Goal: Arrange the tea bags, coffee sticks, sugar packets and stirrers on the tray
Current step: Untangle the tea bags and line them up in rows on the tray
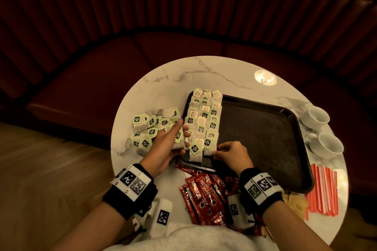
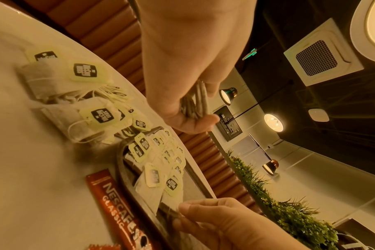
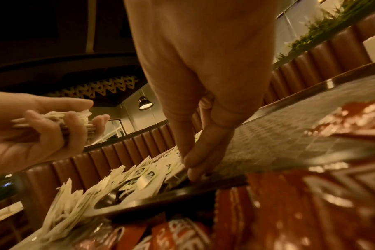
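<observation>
A dark tray (image 1: 265, 132) lies on the round marble table (image 1: 204, 71). Tea bags (image 1: 204, 120) with green tags fill three columns along the tray's left side. My left hand (image 1: 182, 128) hovers at the tray's left edge and grips a small stack of tea bags (image 2: 193, 104). My right hand (image 1: 216, 150) pinches the lowest tea bag (image 1: 208, 146) of the right column at the tray's near edge. Loose tea bags (image 1: 146, 128) are heaped left of the tray. Red coffee sticks (image 1: 204, 189) lie in front of it, striped stirrers (image 1: 324, 189) at the right, brown sugar packets (image 1: 295, 204) beside them.
Two white cups (image 1: 316, 116) (image 1: 328, 144) stand at the table's right edge beyond the tray. A dark red padded bench (image 1: 183, 16) curves round the far side. The tray's right two thirds hold nothing.
</observation>
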{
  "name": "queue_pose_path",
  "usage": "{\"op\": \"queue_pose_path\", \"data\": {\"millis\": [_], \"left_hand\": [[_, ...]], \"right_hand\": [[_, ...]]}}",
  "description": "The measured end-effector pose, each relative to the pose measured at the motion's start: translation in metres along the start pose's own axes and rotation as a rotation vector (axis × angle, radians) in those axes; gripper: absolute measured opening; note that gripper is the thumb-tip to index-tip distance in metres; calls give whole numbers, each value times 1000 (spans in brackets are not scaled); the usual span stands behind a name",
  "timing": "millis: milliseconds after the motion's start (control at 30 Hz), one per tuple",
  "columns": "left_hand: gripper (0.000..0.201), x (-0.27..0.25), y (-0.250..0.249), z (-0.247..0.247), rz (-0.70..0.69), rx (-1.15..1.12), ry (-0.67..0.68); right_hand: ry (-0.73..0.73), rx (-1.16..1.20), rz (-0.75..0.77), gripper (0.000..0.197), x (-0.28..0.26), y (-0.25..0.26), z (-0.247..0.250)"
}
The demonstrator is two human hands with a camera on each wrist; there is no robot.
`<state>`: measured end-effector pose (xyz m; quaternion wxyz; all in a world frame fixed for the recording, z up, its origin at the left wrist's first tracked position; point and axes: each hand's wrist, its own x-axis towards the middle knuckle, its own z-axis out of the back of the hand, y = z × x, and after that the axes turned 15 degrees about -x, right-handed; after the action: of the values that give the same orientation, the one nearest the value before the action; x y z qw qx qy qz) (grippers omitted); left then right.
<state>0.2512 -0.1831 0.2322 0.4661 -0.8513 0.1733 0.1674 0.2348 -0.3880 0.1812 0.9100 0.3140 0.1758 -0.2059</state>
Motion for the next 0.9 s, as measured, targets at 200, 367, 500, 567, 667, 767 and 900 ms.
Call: {"op": "queue_pose_path", "data": {"millis": [200,367,500,567,667,767,900], "left_hand": [[38,0,2,-1,-10,-2,9],[39,0,0,-2,15,-34,30],[44,-1,-2,-2,59,-97,85],[44,-1,-2,-3,78,-119,115],[39,-1,-1,-7,93,-126,154],[41,-1,1,-11,62,-118,194],[49,-1,4,-17,-9,-58,234]], "right_hand": [[-23,-148,82,45,-3,6,-6],[-42,-132,91,38,0,11,-5],[-41,-169,101,41,-6,14,4],[-115,-174,166,37,-14,19,11],[-167,55,306,12,-32,34,22],[-44,204,396,16,-48,49,28],[122,327,408,21,-55,58,25]]}}
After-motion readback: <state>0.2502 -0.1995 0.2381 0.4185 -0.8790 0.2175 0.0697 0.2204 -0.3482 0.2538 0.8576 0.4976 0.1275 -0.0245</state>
